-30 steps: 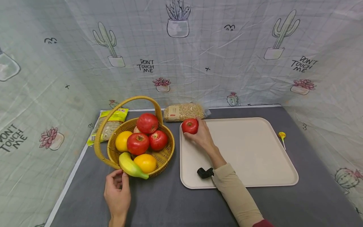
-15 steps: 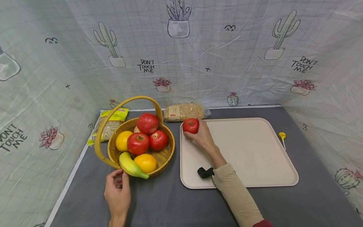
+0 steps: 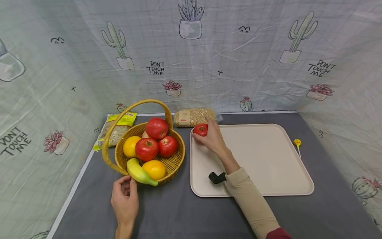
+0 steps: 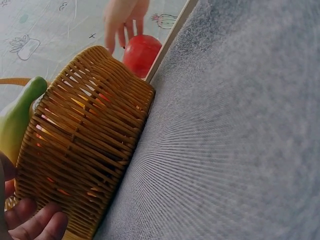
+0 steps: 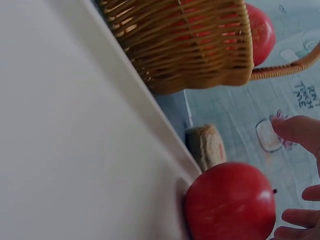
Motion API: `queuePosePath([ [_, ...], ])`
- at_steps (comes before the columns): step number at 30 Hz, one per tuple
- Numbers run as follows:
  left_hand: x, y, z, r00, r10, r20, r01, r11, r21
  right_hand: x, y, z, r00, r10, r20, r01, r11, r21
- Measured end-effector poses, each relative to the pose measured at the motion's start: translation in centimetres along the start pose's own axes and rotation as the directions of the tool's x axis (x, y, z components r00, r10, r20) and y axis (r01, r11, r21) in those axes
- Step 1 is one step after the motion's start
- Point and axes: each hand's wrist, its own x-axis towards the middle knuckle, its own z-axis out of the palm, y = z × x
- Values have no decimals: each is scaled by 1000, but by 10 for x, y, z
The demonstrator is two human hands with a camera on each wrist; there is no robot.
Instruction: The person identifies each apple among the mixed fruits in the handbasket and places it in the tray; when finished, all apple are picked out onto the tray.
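Observation:
A yellow wicker basket (image 3: 174, 165) with a tall handle stands left of the middle, full of fruit. My left hand (image 3: 125, 200) pinches its near left rim, just beside a banana (image 3: 140, 173) that lies over the edge. On the back left corner of a beige tray (image 3: 253, 159) sits a red apple (image 3: 200, 129). Right above that apple is my right hand (image 3: 214, 139). In the right wrist view, its thumb and fingers are spread apart and a gap separates them from the apple (image 5: 231, 202).
Red fruits and two yellow-orange ones fill the basket. Behind stand a bag of grain (image 3: 195, 117) and a yellow packet (image 3: 119, 127). A yellow lollipop (image 3: 297, 142) lies right of the tray. Patterned cloth walls enclose the grey table (image 3: 179, 215).
My right hand has let go of the apple and risen a little over it. The apple stays on the tray. My left hand keeps its hold on the basket.

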Motion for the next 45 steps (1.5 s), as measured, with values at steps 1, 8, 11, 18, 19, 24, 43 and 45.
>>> queuePosePath([
  [1,0,0,0,1000,3,0,-3,1000,0,0,-3,-1,1000,-16,3,16,1000,-8],
  [8,0,-1,1,1000,26,0,-26,1000,-12,-2,-26,-2,993,-104,64,107,993,-55],
  [11,1,-2,1,1000,31,-2,-31,999,-18,-4,-34,0,985,-145,89,152,986,-69],
  [18,1,-2,0,1000,31,-6,-31,999,-21,-8,-52,6,969,-220,112,229,971,-71],
  [19,1,-2,0,1000,29,-7,-29,999,-21,-8,-54,7,967,-229,111,237,969,-68],
  [24,1,-2,1,1000,24,-6,-24,999,-23,-9,-67,12,952,-286,111,291,956,-34],
  [43,0,-5,1,998,63,-19,-64,998,-23,4,-101,39,878,-430,210,449,892,-51],
  [45,0,-5,1,998,67,-19,-68,997,-23,5,-104,42,874,-432,220,455,889,-61],
])
